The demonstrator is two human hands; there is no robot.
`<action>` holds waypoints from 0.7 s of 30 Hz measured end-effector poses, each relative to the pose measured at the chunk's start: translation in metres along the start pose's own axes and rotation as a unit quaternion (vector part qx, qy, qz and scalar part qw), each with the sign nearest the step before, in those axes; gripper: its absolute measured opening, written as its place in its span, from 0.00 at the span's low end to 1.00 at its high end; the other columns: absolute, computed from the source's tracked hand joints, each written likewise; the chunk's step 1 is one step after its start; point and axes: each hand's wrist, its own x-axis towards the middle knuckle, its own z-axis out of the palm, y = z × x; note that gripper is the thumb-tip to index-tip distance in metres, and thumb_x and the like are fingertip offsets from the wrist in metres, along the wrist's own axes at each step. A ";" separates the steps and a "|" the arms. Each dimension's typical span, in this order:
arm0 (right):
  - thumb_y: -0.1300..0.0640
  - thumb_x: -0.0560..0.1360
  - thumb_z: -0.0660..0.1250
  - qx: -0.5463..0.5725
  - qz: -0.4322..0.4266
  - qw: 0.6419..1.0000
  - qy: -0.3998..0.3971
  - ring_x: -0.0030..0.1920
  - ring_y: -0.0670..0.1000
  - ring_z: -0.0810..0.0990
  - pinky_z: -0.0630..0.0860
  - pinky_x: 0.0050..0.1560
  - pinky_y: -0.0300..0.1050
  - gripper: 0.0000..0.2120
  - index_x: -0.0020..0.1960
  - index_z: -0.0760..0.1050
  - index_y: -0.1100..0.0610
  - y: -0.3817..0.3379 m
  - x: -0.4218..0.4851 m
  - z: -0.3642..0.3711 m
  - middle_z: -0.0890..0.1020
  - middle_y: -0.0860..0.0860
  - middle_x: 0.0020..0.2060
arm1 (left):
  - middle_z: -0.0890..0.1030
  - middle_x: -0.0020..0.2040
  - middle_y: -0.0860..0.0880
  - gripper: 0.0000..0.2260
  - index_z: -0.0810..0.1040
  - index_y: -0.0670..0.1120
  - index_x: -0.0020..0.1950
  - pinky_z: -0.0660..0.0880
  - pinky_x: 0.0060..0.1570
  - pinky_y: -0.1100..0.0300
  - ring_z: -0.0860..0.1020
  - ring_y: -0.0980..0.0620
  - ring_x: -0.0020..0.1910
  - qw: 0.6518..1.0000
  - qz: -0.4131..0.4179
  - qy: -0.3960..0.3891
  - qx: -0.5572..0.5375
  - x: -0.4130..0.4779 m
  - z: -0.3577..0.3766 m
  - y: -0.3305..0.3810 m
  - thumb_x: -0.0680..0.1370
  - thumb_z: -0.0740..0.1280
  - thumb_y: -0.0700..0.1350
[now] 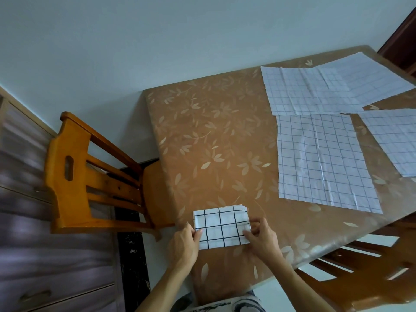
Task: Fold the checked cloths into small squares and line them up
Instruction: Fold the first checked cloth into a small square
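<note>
A folded white cloth with black checks (221,226) lies near the table's near left corner as a small rectangle. My left hand (185,243) pinches its left edge between thumb and fingers. My right hand (262,237) pinches its right edge. Three unfolded checked cloths lie flat further right: a large one (322,158) in the middle, another (315,91) behind it and overlapped by a further sheet, and one (396,140) at the right edge, partly cut off.
The table (213,131) wears a brown leaf-patterned cover. A wooden chair (74,176) stands at its left end, another chair (364,266) at the near right. A drawer unit (33,255) fills the left side.
</note>
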 end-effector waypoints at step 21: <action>0.53 0.77 0.68 -0.029 -0.022 0.999 0.025 0.43 0.44 0.81 0.82 0.41 0.44 0.12 0.58 0.70 0.51 0.007 0.006 0.008 0.81 0.46 0.46 | 0.68 0.75 0.39 0.37 0.69 0.48 0.72 0.69 0.67 0.44 0.69 0.38 0.72 0.927 0.325 -0.003 0.188 0.006 0.049 0.008 0.65 0.78 0.38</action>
